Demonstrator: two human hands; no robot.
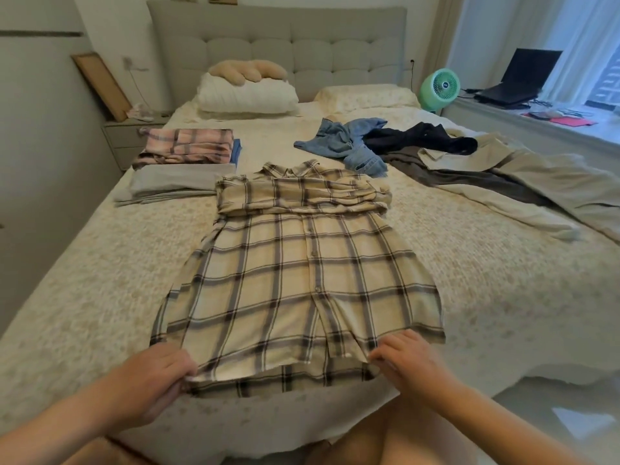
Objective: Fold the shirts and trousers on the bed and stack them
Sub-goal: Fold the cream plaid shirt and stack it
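Observation:
A cream plaid shirt (295, 280) lies flat on the bed (100, 280), buttons up, its sleeves folded across the chest. My left hand (157, 374) pinches the hem at its left corner. My right hand (406, 357) pinches the hem at its right corner. At the back left sits a stack of folded clothes: a pink plaid piece (188, 147) over a blue one (237, 151), on a grey folded piece (174, 182). Unfolded clothes lie at the back right: a denim shirt (349, 144), a dark navy garment (422, 137), a grey-brown piece (469, 181) and beige trousers (523, 176).
Pillows (248, 94) rest against the grey headboard. A nightstand (127, 135) stands left of the bed. A green fan (439, 87) and a laptop (520, 78) sit on the window ledge at the right. The bed's near right corner drops to the floor (557, 414).

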